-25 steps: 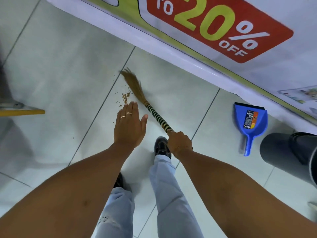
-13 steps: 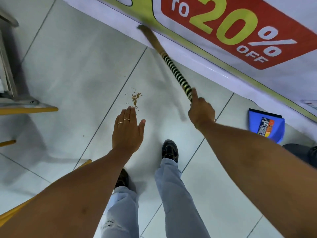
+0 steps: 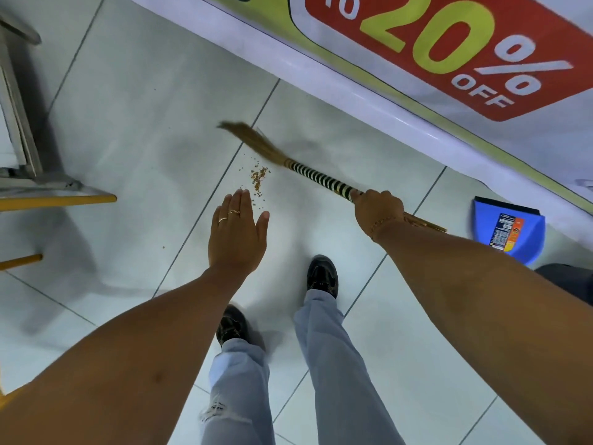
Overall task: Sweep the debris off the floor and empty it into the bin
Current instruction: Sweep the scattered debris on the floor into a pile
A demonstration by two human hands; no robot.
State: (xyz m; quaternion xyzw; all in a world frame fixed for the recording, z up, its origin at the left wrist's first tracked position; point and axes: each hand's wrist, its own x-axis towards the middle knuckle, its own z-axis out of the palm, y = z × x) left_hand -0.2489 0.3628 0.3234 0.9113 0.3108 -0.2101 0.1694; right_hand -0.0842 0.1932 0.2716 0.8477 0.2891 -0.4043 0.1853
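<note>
A small pile of brown debris (image 3: 258, 177) lies on the white tiled floor (image 3: 138, 101) ahead of my feet. My right hand (image 3: 378, 210) grips the black-and-white striped handle of a grass broom (image 3: 317, 176), whose bristles are down on the floor just beyond the debris. My left hand (image 3: 237, 234) hovers flat with nothing in it, fingertips near the debris. A blue dustpan (image 3: 510, 231) lies on the floor at the right. A dark bin (image 3: 568, 282) shows partly behind my right arm.
A large "20% OFF" banner (image 3: 433, 59) runs along the floor's far side. A metal stand with yellow legs (image 3: 48, 187) is at the left. My two feet in dark shoes (image 3: 322, 276) stand below the debris.
The broom swung up toward the banner and has come back down, bristles now on the floor beyond the debris. My left hand stayed hovering in place.
</note>
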